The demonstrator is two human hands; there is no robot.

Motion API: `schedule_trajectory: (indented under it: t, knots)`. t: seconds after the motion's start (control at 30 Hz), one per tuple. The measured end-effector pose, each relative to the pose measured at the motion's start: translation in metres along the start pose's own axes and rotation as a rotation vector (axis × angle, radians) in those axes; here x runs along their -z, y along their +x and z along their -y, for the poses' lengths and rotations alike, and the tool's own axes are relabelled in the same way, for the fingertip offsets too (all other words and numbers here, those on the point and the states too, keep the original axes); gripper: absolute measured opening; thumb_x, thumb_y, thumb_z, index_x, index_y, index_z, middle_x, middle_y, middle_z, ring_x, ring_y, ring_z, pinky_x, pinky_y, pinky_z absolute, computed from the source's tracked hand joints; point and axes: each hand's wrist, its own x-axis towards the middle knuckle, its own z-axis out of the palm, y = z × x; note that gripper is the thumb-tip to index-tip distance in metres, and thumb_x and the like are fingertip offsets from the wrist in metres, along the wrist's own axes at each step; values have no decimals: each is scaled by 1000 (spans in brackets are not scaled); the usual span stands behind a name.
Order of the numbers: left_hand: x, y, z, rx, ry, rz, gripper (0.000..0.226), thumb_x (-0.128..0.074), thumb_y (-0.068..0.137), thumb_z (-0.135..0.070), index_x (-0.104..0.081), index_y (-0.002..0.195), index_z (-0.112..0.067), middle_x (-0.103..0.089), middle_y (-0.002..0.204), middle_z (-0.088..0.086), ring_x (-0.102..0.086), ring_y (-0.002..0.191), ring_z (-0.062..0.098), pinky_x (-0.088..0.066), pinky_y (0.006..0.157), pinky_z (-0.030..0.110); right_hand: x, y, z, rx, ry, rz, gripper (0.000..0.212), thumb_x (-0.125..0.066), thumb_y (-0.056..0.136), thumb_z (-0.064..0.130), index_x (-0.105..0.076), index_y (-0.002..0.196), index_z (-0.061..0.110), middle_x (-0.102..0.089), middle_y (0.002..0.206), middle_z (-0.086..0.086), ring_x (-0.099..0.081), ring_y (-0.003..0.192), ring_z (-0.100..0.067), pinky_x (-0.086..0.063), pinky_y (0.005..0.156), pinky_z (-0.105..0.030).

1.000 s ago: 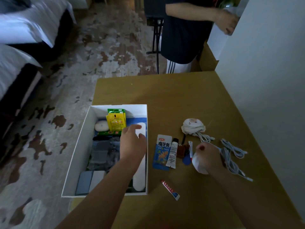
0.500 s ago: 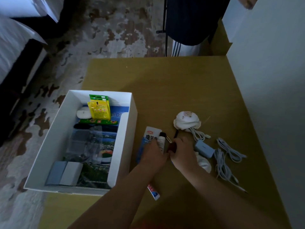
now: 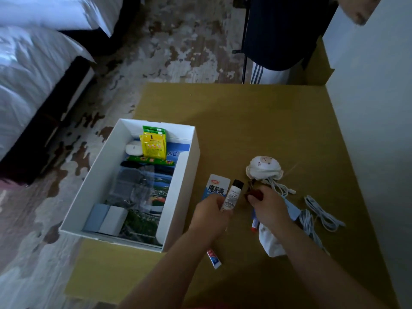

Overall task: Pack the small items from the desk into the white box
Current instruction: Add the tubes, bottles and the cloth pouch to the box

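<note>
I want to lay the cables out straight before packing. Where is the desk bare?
Bare: the far half of the desk, beyond the box and mask, and the near left corner below the box. Crowded: around both hands, from the packet to the cables.

L hand (image 3: 210, 216) gripping white tube (image 3: 233, 195), R hand (image 3: 268, 207) on dark-red item (image 3: 254, 194), white box (image 3: 98, 181) beside
</note>
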Motion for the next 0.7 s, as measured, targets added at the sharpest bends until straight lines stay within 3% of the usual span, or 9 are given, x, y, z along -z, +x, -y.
schedule_trajectory:
  t: [0.13, 0.23, 0.37, 0.47, 0.57, 0.7]
  knots:
    - [31, -21, -9, -144, -113, -28, 29, -59, 88, -26, -55, 116, -33, -59, 87, -23, -56, 80, -7, -42, 62, 12, 13, -6, 31, 5, 224, -54, 17, -50, 95, 28, -56, 95, 12, -63, 95, -14, -62, 83, -29, -51, 72, -43]
    - [61, -26, -18, -236, -151, -96, 29, -57, 89, -24, -55, 116, -35, -62, 91, -21, -57, 83, -6, -44, 63, 14, 15, -8, 61, 0, 404, -60, 15, -49, 95, 29, -54, 91, 16, -64, 95, -18, -63, 79, -33, -55, 70, -48]
    - [109, -29, -12, -314, -101, -246, 33, -60, 87, -21, -58, 116, -36, -59, 83, -24, -54, 77, -8, -37, 59, 12, 11, -13, 97, 4, 615, -42, 11, -48, 96, 27, -54, 98, 18, -65, 86, -10, -62, 62, -23, -51, 53, -35]
    - [147, -27, 15, -291, 18, -304, 27, -59, 87, -19, -61, 104, -40, -62, 82, -17, -56, 68, -6, -38, 52, 8, 2, -17, 124, 50, 670, -62, 10, -48, 96, 25, -54, 100, 19, -64, 83, -5, -64, 68, -18, -47, 53, -30]
    - [175, -23, 52, -200, 253, -252, 25, -55, 86, -15, -63, 100, -34, -64, 82, -11, -53, 62, 1, -34, 46, 11, -9, -24, 148, 107, 703, -85, 9, -49, 95, 24, -55, 90, 24, -64, 84, -3, -64, 68, -15, -43, 54, -27]
    - [181, -21, 88, -141, 461, -59, 24, -53, 88, -13, -64, 105, -24, -65, 92, 0, -54, 72, 14, -40, 61, 24, -24, -33, 172, 192, 701, -152, 15, -50, 95, 21, -55, 83, 29, -63, 79, -1, -63, 70, -19, -42, 57, -28]
